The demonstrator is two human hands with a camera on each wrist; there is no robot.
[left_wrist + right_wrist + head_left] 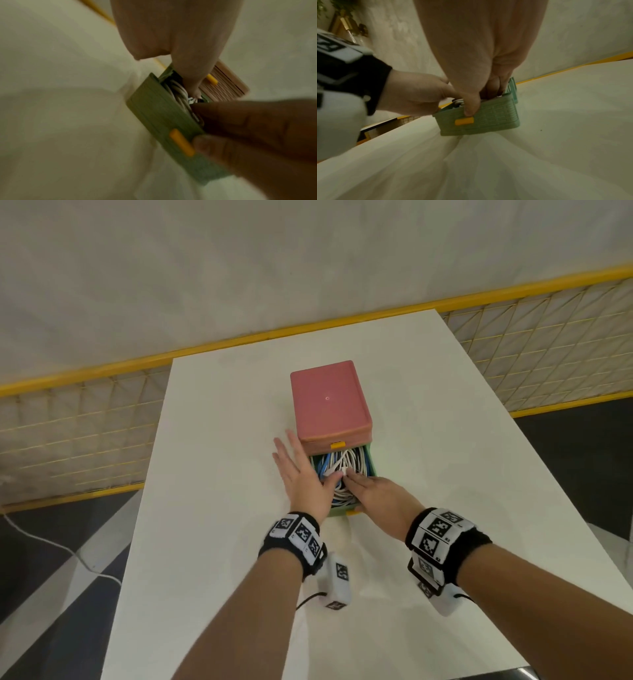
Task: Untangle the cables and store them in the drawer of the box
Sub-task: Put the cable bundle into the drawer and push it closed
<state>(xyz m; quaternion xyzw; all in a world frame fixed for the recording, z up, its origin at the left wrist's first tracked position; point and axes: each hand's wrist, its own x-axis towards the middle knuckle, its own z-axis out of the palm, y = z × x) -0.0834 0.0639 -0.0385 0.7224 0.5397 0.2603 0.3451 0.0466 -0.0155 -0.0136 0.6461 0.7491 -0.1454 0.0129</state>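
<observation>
black wristbands (448, 542) carry white blocks printed with black square markers.

drawer (372, 470) crammed w/ cables (346, 465), box (329, 402) overhangs rear, table (212, 474) sides open

The cables (342, 470) lie in the drawer (371, 463), pulled out before the box (329, 402) on the table (219, 440).

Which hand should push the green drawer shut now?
Probably the right hand: its thumb already rests on the green drawer front, just above the yellow handle. The left hand sits at the drawer's side, its thumb on the cables.
</observation>
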